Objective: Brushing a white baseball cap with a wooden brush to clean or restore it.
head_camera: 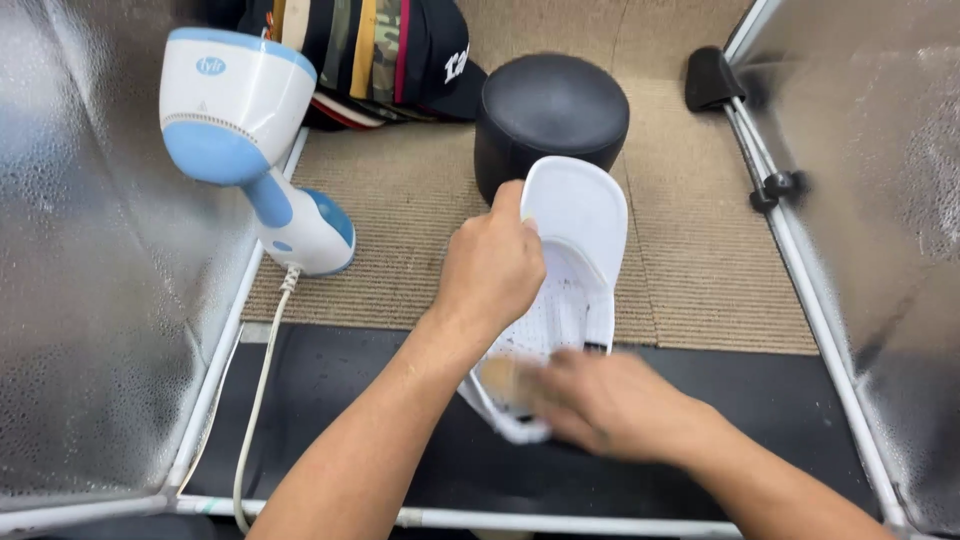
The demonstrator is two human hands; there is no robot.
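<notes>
Inside white cap (580, 215), right hand (600, 405) (blurred) half-hidden.

Your left hand (492, 268) grips the cap (565, 290) at its left side near the brim, and your right hand (600, 402) lies on the cap's near end, just in front of the left. Behind the cap stands the round form (550, 110), touching or nearly touching the brim, and behind that to the left lies a stack of caps (370, 55). The steamer (250, 150) stands left of your hands by the left panel (90, 300), its cord (255, 400) running toward you.
</notes>
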